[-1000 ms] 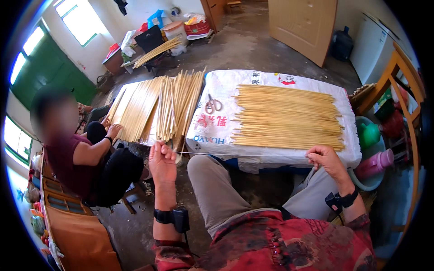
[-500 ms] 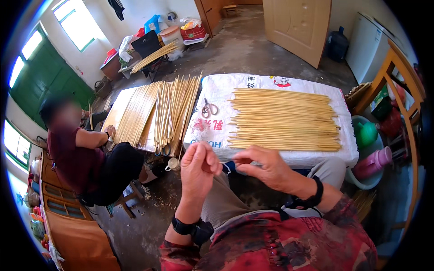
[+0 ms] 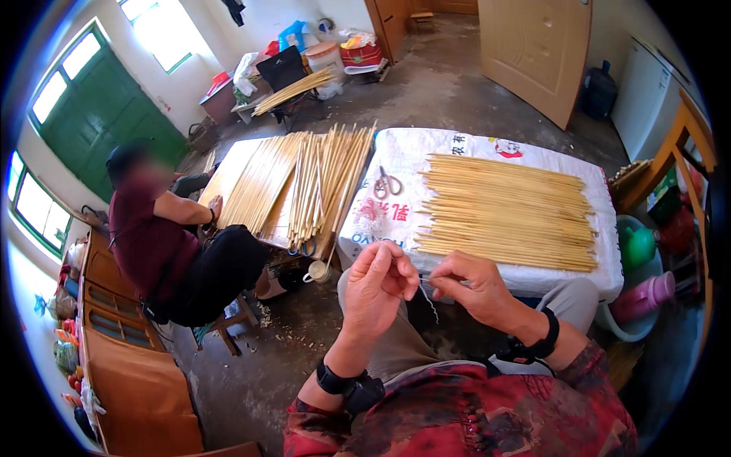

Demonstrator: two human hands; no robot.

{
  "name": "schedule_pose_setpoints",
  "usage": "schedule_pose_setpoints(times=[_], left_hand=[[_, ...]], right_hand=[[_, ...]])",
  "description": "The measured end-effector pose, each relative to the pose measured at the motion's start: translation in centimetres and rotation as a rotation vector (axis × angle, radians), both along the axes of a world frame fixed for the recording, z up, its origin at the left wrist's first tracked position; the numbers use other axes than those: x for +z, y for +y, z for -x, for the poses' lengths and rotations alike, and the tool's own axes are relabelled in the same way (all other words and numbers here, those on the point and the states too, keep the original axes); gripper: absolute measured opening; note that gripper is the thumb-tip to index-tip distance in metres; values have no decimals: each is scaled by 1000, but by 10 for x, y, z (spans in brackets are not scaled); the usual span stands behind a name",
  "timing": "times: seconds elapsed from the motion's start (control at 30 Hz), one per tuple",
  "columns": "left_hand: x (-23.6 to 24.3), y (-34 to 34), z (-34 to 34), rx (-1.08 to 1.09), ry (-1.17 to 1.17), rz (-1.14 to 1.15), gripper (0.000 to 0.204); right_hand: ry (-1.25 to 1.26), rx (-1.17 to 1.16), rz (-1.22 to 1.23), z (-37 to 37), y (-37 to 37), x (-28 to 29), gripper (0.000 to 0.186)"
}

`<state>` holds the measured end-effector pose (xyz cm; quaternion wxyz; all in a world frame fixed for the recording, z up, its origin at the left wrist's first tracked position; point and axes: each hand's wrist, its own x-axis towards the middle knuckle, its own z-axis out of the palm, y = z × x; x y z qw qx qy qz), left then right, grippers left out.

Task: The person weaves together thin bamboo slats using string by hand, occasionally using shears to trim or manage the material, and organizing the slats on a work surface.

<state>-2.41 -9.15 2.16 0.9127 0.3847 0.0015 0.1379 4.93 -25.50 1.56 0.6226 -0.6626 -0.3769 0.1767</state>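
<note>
String [image 3: 430,302] dangles between left hand [image 3: 378,282] and right hand [image 3: 474,286], near side of the sticks [image 3: 506,213]; both look pinched on it, fingertips together, so go light, loose end untangled.

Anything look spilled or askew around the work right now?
Mildly, yes. Pale scraps litter the floor to the person's left, perhaps dropped waste. On the left table, some loose sticks lie crisscrossed, untidy against the neat row of sticks on the white-covered table.
</note>
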Motion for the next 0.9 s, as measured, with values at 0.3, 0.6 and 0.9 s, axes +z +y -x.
schedule_pose_setpoints(times=[0.3,0.6,0.9], left_hand=[[-6,-2,-3,49,-26,-97,20],[-8,-7,-18,96,110,-92,20],[-20,-10,-22,-10,141,100,20]], right_hand=[[35,-4,114,2,-28,-15,7],[235,-73,-77,-9,-35,-21,13],[379,-73,-265,-18,-34,-30,16]])
